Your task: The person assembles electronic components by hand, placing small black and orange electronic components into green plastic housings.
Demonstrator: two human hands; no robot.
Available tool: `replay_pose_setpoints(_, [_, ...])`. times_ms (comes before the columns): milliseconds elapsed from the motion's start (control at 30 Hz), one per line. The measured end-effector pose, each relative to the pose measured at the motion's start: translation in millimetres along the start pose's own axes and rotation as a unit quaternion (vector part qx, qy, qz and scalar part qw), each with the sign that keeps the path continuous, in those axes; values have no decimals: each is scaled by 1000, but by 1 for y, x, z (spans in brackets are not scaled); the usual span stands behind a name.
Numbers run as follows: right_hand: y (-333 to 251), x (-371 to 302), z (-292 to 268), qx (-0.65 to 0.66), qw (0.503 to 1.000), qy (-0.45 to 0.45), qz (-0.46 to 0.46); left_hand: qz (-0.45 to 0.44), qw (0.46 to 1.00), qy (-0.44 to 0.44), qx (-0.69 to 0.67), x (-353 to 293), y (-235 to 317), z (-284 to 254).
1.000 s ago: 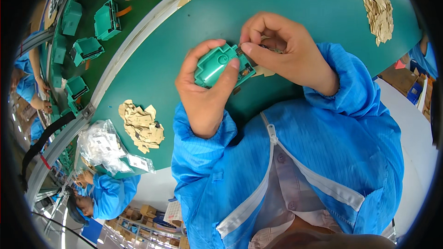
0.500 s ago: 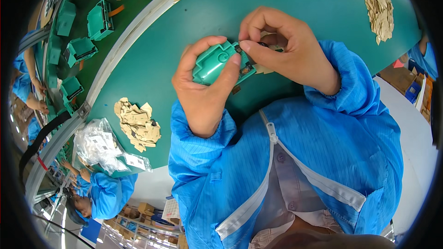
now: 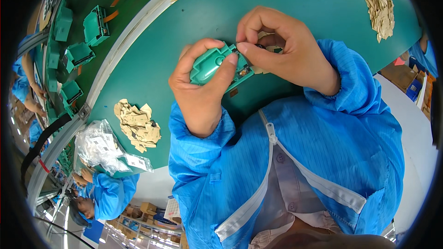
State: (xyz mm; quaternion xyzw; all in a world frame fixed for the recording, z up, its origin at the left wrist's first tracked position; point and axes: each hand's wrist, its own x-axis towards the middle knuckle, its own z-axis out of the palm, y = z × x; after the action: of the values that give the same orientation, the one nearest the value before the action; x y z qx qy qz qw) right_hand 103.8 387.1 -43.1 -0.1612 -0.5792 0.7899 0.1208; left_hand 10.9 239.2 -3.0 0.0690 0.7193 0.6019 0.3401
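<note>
My left hand [image 3: 199,94] is closed around a green plastic housing [image 3: 206,68], its thumb pressing near the right end. That end is open and shows black parts and a bit of copper-coloured metal. My right hand [image 3: 293,50] meets the housing there, its thumb and forefinger pinched together at the upper right corner. What lies between those fingertips is too small to make out. Behind the right thumb, a small dark piece and some tan paper-like pieces partly show under the curled fingers. A small brown piece [image 3: 234,92] lies on the green table just below the housing.
To the left, a heap of tan paper pieces [image 3: 138,124] lies beside a clear plastic bag [image 3: 99,145]. Another tan heap [image 3: 380,9] is at the far right. Beyond the pale rail [image 3: 124,34], a belt carries several green housings [image 3: 96,25]. Co-workers in blue sleeves are at the left.
My left hand and the housing have shifted slightly left; the right fingertips have followed a little. Housings on the belt have slid slightly toward me. A co-worker's hands at lower left have moved.
</note>
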Motion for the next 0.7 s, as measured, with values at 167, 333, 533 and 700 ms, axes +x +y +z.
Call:
replay_pose_setpoints(167, [-4,0,-4,-15,999,-31,19,-7,1000,-3,-6,1,1,0])
replay_pose_setpoints(333, [-3,-1,-5,-6,999,-32,15,17,1000,-5,16,0,0,0])
replay_pose_setpoints(533, [-9,-3,-9,9,997,-67,23,0,998,-28,-52,-2,-1,-4])
replay_pose_setpoints(700, [-16,-3,-13,127,982,-103,94,44,988,-71,-129,1,-5,-6])
